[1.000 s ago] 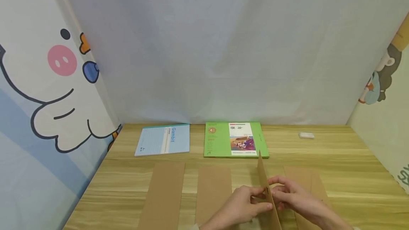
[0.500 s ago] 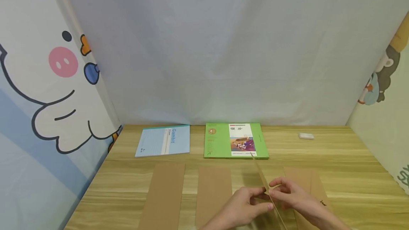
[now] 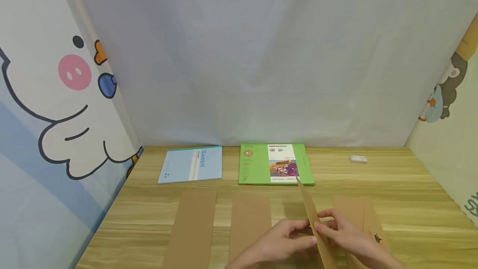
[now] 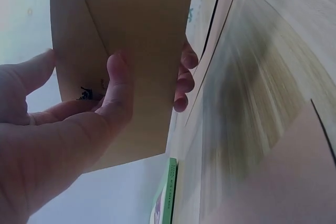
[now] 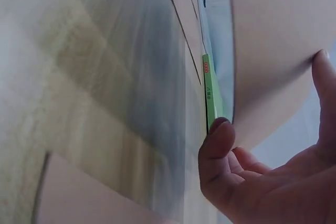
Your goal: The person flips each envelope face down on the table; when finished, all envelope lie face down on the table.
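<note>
Where the table [image 3: 123, 219] is seen at lower left, a smooth blue notebook [image 3: 181, 165] is laid behind a long, flat brown rectangle [image 3: 191, 229]. Nearer the lower centre, a second brown rectangle [image 3: 251, 219] is set in front of a green book [image 3: 257, 171]. Right of centre, the matte, slightly bowed brown envelope [image 4: 149, 30], raised on edge, is touched by the left hand [image 3: 278, 240]; whether it is pinched there cannot be told. Beside it, the envelope is gripped by the right hand [image 3: 345, 231], fingers curled past its lower edge. Work at the diagonal seam seems in hand; next, a steady grip and light fingertips would be called for. At lower right, a crown-printed envelope [image 3: 354, 209] is laid flat, a white block [image 3: 358, 159] behind.
</note>
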The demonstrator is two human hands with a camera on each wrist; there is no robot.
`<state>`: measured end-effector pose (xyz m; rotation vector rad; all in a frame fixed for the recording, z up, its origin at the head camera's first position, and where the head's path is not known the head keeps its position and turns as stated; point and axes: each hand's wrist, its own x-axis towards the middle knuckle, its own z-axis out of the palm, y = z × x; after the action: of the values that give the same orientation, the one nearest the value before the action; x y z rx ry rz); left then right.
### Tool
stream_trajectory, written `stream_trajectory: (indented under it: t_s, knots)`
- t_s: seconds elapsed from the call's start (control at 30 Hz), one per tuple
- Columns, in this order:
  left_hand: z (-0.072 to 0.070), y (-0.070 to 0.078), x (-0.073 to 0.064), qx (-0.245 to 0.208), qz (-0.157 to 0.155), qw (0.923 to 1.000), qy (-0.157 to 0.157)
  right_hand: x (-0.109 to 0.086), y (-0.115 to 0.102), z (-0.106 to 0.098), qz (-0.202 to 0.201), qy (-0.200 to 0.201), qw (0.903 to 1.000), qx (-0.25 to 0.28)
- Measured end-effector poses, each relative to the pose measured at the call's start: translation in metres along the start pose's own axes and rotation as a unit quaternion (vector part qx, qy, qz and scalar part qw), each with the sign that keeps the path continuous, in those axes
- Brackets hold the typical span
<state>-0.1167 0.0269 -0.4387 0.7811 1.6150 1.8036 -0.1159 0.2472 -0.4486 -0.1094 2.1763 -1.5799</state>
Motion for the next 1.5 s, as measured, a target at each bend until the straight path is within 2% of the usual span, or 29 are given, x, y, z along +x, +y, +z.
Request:
stream_trajectory:
  t_s: [0.2, 0.37, 0.53, 0.77, 0.97, 1.03, 1.2, 1.33, 1.5]
  knots:
    - [-0.002, 0.0, -0.003, -0.016, -0.011, 0.9998, 0.006, 0.001, 0.001, 0.005, 0.018, 0.026, 0.9989, -0.034]
    - [-0.002, -0.001, -0.005, 0.005, -0.004, 0.9994, 0.033, -0.002, 0.002, 0.001, 0.025, 0.042, 0.9974, -0.054]
    - [-0.005, -0.002, -0.008, 0.014, 0.004, 0.9983, 0.056, -0.005, 0.003, -0.007, 0.006, 0.031, 0.9978, -0.058]
    - [-0.007, -0.005, -0.012, 0.005, -0.043, 0.995, 0.09, -0.006, 0.008, -0.012, -0.029, 0.008, 0.9981, -0.054]
    - [-0.008, -0.008, -0.014, 0.033, -0.068, 0.989, 0.127, -0.007, 0.008, -0.013, -0.033, 0.012, 0.9965, -0.075]
    - [-0.007, -0.01, -0.015, 0.047, -0.074, 0.9857, 0.144, -0.006, 0.008, -0.013, -0.037, 0.02, 0.995, -0.091]
    - [-0.007, -0.017, -0.015, 0.124, -0.095, 0.9721, 0.175, -0.005, 0.011, -0.012, -0.053, 0.038, 0.9861, -0.153]
    - [-0.008, -0.021, -0.014, 0.185, -0.115, 0.9587, 0.183, -0.003, 0.013, -0.01, -0.056, 0.052, 0.9781, -0.193]
    - [-0.006, -0.023, -0.012, 0.241, -0.139, 0.9422, 0.187, -0.001, 0.011, -0.007, -0.052, 0.06, 0.9743, -0.211]
